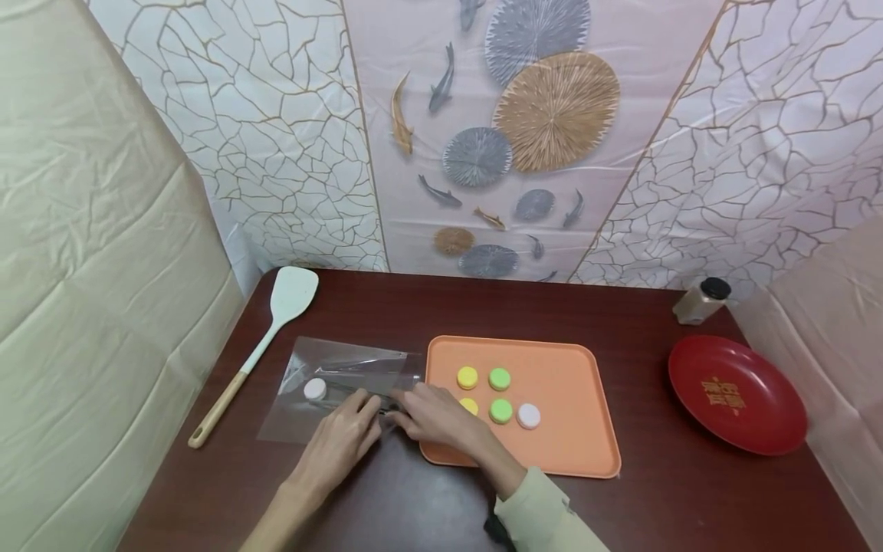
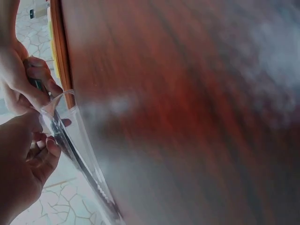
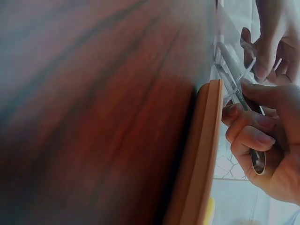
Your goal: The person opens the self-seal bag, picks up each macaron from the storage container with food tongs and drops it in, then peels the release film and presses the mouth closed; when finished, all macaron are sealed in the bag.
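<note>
A clear plastic bag [image 1: 286,418] lies left of the orange tray, with a white macaron [image 1: 315,389] inside its far left part. My left hand [image 1: 343,432] pinches the bag's edge near the mouth. In my right hand [image 1: 438,415], at the tray's left edge, metal tongs [image 3: 258,161] are gripped, their arms reaching through the mouth into the bag. On the tray [image 1: 566,452] sit yellow macarons [image 1: 467,377], green macarons [image 1: 500,379] and one pale macaron [image 1: 528,416]. My right hand partly covers the nearer yellow one.
A white spatula [image 1: 293,291] with a wooden handle lies along the table's left side. At the right stand a red plate [image 1: 752,395] and a jar [image 1: 697,305] with a black lid. Patterned cloth [image 1: 297,153] hangs behind the table.
</note>
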Action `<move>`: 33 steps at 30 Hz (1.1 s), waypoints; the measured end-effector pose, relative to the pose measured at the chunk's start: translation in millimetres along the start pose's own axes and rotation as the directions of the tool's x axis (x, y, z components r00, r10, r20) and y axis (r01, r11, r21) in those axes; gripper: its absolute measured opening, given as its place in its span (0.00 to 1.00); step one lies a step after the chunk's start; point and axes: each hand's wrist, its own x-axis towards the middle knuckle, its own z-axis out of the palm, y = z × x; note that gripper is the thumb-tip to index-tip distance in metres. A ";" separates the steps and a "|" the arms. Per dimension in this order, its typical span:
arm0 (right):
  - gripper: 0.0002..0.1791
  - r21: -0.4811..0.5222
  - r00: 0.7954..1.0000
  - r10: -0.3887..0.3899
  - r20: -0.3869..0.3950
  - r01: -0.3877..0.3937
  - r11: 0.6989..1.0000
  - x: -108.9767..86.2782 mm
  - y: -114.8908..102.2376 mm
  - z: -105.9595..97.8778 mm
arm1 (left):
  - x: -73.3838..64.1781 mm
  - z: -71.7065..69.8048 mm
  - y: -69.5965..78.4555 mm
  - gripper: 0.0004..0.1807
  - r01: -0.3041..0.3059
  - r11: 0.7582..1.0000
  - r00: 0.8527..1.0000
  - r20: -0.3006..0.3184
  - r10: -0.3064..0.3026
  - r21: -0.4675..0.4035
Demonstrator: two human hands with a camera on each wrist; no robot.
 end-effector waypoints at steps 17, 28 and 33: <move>0.16 0.145 0.996 0.046 0.076 -0.057 0.988 6.9 11.2 4.6 | 0.8 -0.3 -3.0 0.15 0.047 0.999 0.999 -0.015 -0.047 0.002; 0.22 0.195 0.986 0.133 0.097 -0.150 0.969 -39.4 25.7 -36.2 | 4.4 0.3 1.3 0.15 0.117 0.993 0.992 -0.037 -0.117 -0.006; 0.20 0.182 0.984 0.160 0.082 -0.172 0.968 -63.4 26.6 -50.6 | 5.0 1.3 1.4 0.15 0.110 0.994 0.992 -0.062 -0.111 -0.016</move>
